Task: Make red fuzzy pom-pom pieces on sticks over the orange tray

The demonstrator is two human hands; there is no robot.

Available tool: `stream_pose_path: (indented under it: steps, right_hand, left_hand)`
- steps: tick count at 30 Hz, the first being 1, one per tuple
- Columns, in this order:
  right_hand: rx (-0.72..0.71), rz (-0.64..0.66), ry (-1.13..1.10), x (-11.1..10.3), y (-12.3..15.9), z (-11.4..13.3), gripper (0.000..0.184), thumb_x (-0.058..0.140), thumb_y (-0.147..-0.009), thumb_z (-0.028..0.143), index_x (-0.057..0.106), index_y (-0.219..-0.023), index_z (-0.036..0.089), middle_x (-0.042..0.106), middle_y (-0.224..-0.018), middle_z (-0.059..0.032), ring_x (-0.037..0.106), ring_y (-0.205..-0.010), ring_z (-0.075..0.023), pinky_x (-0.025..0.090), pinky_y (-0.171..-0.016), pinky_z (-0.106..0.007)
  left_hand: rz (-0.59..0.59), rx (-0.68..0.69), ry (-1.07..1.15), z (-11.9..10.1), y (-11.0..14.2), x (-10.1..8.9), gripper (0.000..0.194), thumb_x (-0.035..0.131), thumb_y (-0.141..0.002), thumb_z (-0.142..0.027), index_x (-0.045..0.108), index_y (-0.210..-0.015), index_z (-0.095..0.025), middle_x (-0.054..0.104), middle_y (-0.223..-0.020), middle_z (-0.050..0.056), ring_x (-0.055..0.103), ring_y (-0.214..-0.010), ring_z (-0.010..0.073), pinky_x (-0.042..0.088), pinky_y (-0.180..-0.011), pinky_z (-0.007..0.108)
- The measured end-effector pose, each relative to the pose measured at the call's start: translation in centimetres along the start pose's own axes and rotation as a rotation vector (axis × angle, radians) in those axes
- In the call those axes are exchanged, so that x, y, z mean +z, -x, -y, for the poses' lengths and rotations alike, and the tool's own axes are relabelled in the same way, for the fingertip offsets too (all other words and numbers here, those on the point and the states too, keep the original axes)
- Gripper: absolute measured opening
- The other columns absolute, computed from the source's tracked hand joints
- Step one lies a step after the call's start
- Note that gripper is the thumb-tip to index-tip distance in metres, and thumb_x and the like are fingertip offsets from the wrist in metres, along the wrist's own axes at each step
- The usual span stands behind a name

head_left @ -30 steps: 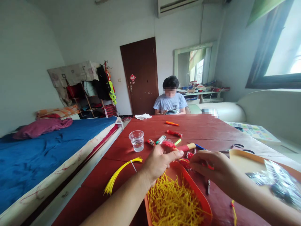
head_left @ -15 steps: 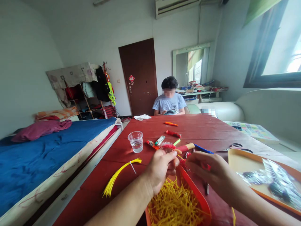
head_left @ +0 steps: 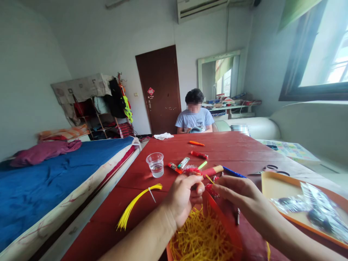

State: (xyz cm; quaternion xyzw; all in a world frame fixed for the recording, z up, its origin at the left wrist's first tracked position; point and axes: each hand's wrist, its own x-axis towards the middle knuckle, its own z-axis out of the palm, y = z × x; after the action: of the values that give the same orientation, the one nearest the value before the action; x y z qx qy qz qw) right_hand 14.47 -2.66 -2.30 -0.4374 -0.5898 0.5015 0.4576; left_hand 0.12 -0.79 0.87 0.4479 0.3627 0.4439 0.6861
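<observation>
My left hand (head_left: pixel 182 197) is closed, thumb and forefinger pinching a red strip with clear bristles (head_left: pixel 191 169) whose tip sticks out above the knuckles. To its right, my right hand (head_left: pixel 241 191) pinches a thin yellow cord (head_left: pixel 209 179) near the left fingertips. More red bristly material (head_left: pixel 212 190) shows just under the right fingertips; whether it joins the strip cannot be seen. Below both hands lies a red tray (head_left: pixel 214 206) filled with tangled yellow cords (head_left: pixel 202 233). A tied bundle of yellow cords (head_left: pixel 136 203) rests to the left.
Behind the hands lie a wooden-handled tool (head_left: pixel 213 171), a blue pen (head_left: pixel 234 172), a red cutter (head_left: pixel 199 154) and an orange pen (head_left: pixel 197 143). A cup of water (head_left: pixel 156 165) stands left. Scissors (head_left: pixel 272 169) and an orange-rimmed tray (head_left: pixel 268 185) are right. A person (head_left: pixel 195 116) sits opposite.
My right fingers have come together near the yellow cord, and the red piece seen within that hand no longer shows there. My left hand keeps its pinch. The view has shifted slightly.
</observation>
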Motion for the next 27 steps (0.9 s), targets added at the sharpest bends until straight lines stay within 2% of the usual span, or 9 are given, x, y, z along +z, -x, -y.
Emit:
stream_pose_path:
  steps: [8, 13, 18, 27]
  right_hand:
    - [0.004, -0.017, -0.021, 0.26, 0.04, 0.31, 0.031, 0.057, -0.072, 0.048, 0.056, -0.066, 0.018, 0.051, -0.043, 0.0054, 0.041, -0.032, -0.0075, 0.032, -0.031, -0.019]
    - [-0.005, -0.023, -0.015, 0.26, -0.03, -0.05, 0.03, 0.056, -0.074, 0.047, 0.055, -0.066, 0.018, 0.047, -0.043, 0.0071, 0.042, -0.032, -0.0073, 0.034, -0.03, -0.018]
    - [-0.014, -0.009, -0.029, 0.27, 0.11, -0.03, 0.032, 0.057, -0.073, 0.047, 0.051, -0.062, 0.018, 0.045, -0.042, 0.0078, 0.042, -0.032, -0.0071, 0.032, -0.031, -0.018]
    - [0.002, -0.003, -0.035, 0.18, 0.14, 0.0, 0.03, 0.058, -0.073, 0.046, 0.055, -0.064, 0.017, 0.052, -0.043, 0.0057, 0.043, -0.032, -0.0072, 0.033, -0.031, -0.017]
  left_hand:
    - [0.013, -0.013, 0.06, 0.38, -0.19, -0.22, 0.012, 0.053, -0.065, -0.02, 0.046, -0.056, -0.016, 0.039, -0.044, -0.007, 0.024, -0.042, 0.005, 0.015, -0.045, 0.021]
    - [0.085, -0.102, 0.055, 0.28, -0.23, -0.18, 0.026, 0.046, -0.073, -0.023, 0.041, -0.048, -0.016, 0.036, -0.043, -0.006, 0.02, -0.039, 0.0043, 0.011, -0.043, 0.022]
    - [0.075, -0.089, 0.024, 0.19, 0.11, 0.05, 0.035, 0.045, -0.077, -0.022, 0.035, -0.043, -0.017, 0.026, -0.04, -0.008, 0.016, -0.038, 0.0037, 0.009, -0.042, 0.022]
    - [0.045, -0.048, 0.019, 0.27, -0.04, -0.11, 0.031, 0.047, -0.071, -0.02, 0.036, -0.042, -0.017, 0.029, -0.039, -0.008, 0.016, -0.038, 0.0041, 0.011, -0.043, 0.024]
